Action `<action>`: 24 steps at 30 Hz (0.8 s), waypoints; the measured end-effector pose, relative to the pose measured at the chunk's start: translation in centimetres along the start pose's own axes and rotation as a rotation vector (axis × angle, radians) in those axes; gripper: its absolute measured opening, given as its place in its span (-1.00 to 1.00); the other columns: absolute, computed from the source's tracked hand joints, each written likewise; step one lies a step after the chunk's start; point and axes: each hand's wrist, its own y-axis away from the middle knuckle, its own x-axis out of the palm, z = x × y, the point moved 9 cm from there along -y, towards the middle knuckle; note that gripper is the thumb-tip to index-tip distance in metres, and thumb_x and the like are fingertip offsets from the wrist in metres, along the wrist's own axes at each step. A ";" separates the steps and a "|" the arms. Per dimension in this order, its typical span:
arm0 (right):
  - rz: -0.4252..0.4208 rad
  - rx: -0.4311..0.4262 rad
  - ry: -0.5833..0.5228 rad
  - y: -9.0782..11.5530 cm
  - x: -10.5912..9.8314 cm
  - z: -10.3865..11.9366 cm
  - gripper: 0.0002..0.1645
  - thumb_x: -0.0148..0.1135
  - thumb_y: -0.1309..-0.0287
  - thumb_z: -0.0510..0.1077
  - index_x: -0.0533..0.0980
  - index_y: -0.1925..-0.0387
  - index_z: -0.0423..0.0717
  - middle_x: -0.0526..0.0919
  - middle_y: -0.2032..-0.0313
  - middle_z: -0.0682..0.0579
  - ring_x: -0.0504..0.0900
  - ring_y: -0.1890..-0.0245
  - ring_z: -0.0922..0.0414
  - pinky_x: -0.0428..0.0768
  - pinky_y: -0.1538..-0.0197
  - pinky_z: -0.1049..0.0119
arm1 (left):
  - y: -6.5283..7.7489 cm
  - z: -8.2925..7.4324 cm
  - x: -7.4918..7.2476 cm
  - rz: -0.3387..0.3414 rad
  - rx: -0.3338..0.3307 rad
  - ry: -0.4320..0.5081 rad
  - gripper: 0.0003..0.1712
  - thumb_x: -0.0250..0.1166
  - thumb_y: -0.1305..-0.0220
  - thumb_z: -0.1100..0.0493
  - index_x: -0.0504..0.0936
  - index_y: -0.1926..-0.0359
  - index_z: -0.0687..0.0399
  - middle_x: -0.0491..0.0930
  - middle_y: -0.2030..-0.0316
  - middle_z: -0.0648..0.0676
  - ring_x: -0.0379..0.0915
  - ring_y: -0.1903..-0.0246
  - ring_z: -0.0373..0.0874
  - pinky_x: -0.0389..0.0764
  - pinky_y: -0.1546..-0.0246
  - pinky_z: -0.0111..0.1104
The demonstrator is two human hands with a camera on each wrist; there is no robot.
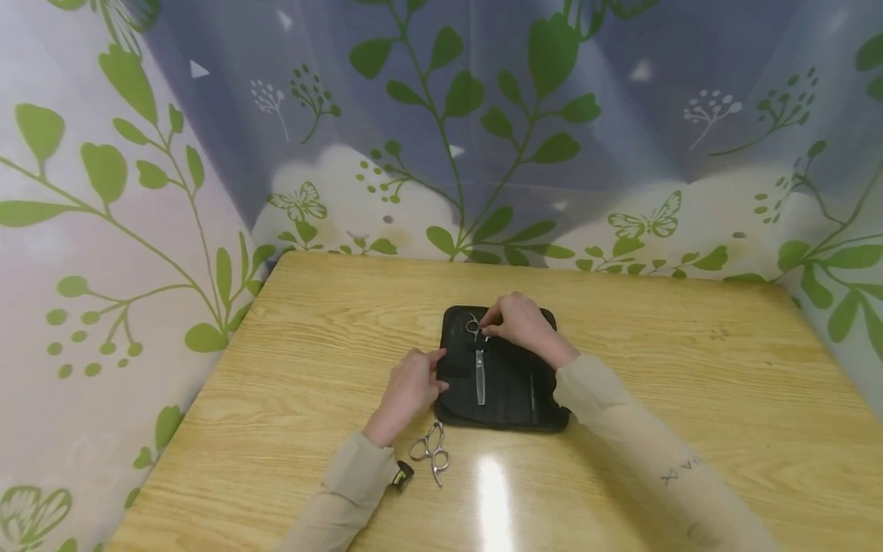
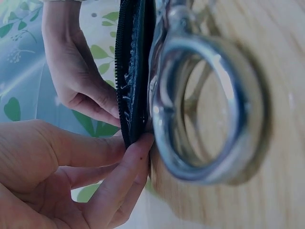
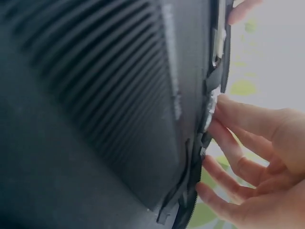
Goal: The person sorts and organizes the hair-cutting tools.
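A black zip case (image 1: 507,395) lies opened out on the wooden table. Inside it, a silver pair of hair scissors (image 1: 480,379) runs under a dark strap, finger rings at the far end. My right hand (image 1: 520,318) pinches the scissors by the ring end; the right wrist view shows thumb and forefinger on the metal, other fingers against the case edge. My left hand (image 1: 410,386) pinches the case's left edge, its zip teeth plain in the left wrist view. A second pair of scissors (image 1: 439,458) lies just below the case's near left corner, blades hidden.
The wood-grain table (image 1: 690,368) reaches back to a leaf-patterned curtain (image 1: 510,123) behind and at the left. A small black and yellow object (image 1: 403,476) shows beside the left cuff, near the loose scissors.
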 end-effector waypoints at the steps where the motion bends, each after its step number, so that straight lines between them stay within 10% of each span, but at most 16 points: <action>1: 0.007 -0.006 -0.002 0.1 0.0 0.1 -0.84 0.32 -0.01 -0.10 0.70 0.32 -0.02 0.74 0.29 0.03 0.58 0.26 0.08 0.54 0.08 0.02 | 0.0 0.0 0.0 0.000 -0.003 0.000 -0.32 0.40 0.06 0.29 0.48 -0.18 0.08 0.47 0.27 0.13 0.30 0.46 -0.11 0.43 0.52 -0.36; 24: 0.093 -0.073 0.102 1.5 0.4 1.4 -0.68 0.30 -0.02 -0.19 0.64 0.11 -0.05 0.58 0.21 -0.08 0.49 0.24 0.00 0.51 0.15 0.08 | 0.0 0.1 0.0 -0.002 0.000 0.002 -0.32 0.40 0.07 0.28 0.48 -0.18 0.09 0.48 0.27 0.12 0.30 0.46 -0.12 0.43 0.51 -0.37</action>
